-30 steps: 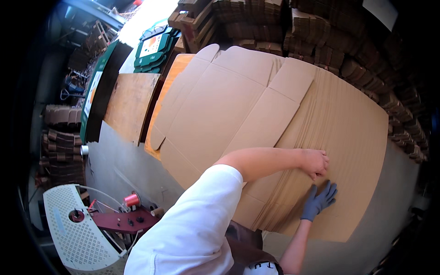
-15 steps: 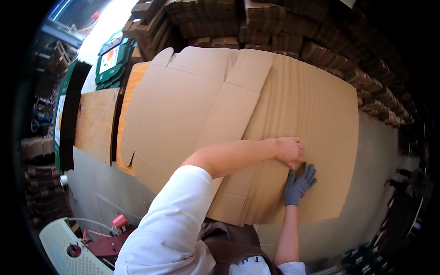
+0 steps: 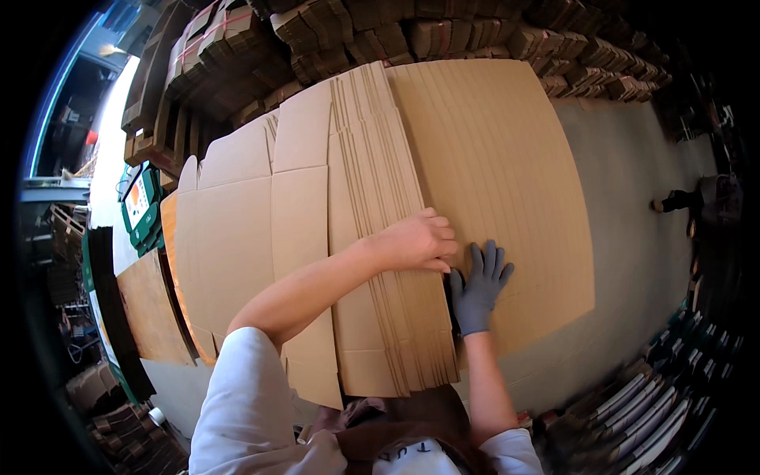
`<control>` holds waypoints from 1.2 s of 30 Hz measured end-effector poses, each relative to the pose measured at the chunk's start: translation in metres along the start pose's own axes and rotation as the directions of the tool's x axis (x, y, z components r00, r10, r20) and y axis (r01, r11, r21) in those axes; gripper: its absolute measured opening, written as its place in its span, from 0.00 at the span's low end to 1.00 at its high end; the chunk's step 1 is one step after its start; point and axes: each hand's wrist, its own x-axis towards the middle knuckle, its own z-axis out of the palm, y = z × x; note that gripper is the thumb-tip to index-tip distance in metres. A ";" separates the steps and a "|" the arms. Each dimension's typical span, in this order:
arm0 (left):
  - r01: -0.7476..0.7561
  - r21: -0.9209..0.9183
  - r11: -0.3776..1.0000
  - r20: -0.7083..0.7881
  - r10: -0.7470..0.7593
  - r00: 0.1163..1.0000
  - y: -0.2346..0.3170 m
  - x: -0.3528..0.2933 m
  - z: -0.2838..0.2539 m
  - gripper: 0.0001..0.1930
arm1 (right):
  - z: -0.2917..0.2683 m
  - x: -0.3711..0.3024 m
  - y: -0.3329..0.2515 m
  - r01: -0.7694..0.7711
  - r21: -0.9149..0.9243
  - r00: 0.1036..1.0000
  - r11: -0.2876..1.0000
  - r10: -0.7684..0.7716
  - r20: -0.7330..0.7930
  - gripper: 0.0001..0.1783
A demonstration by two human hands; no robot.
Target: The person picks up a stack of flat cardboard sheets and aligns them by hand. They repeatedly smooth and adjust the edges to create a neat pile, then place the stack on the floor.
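Observation:
Flat brown cardboard box blanks (image 3: 229, 237) lie in a pile in front of me, their right-hand edges (image 3: 368, 166) stepped like a fan. Beyond the pile's right edge, a wide plain cardboard sheet (image 3: 499, 150) shows underneath. My bare left hand (image 3: 419, 240) reaches across the pile, its fingers curled down at the right edge of the blanks; the fingertips are partly hidden. Just right of it, my right hand (image 3: 480, 289) in a grey glove rests on the plain sheet with fingers spread, its thumb beside the pile's edge.
Bundled cardboard stacks (image 3: 443, 36) line the far side. A wooden pallet (image 3: 154, 127) stands at the far left, near green printed cartons (image 3: 142, 206) and a wooden board (image 3: 150, 305). Grey floor (image 3: 625, 206) lies to the right, and a stack of thin dark-and-white pieces (image 3: 641, 412) at lower right.
The view has swung, so the pile and both hands appear further left. The blanks' right edges now stand out as separate steps. My left hand stays curled; the gloved right hand stays spread.

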 end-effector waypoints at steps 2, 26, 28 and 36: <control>0.016 -0.031 0.999 -0.002 -0.017 1.000 -0.006 -0.001 0.011 0.19 | -0.003 0.001 -0.004 -0.009 0.001 1.000 1.000 0.009 0.007 0.38; 0.828 -0.026 0.560 -0.641 -0.645 0.416 0.061 -0.197 0.021 0.26 | 0.011 0.006 0.021 0.026 -0.022 0.999 0.999 -0.027 -0.031 0.38; 0.937 -0.120 0.327 -0.688 -0.708 0.159 0.082 -0.279 0.037 0.29 | 0.010 0.006 0.024 0.042 -0.038 0.999 0.998 -0.042 -0.003 0.38; 0.927 -0.292 -0.237 -0.420 -0.839 -0.347 0.209 -0.374 0.093 0.32 | 0.011 0.020 0.032 0.020 -0.077 0.994 0.997 -0.011 0.108 0.35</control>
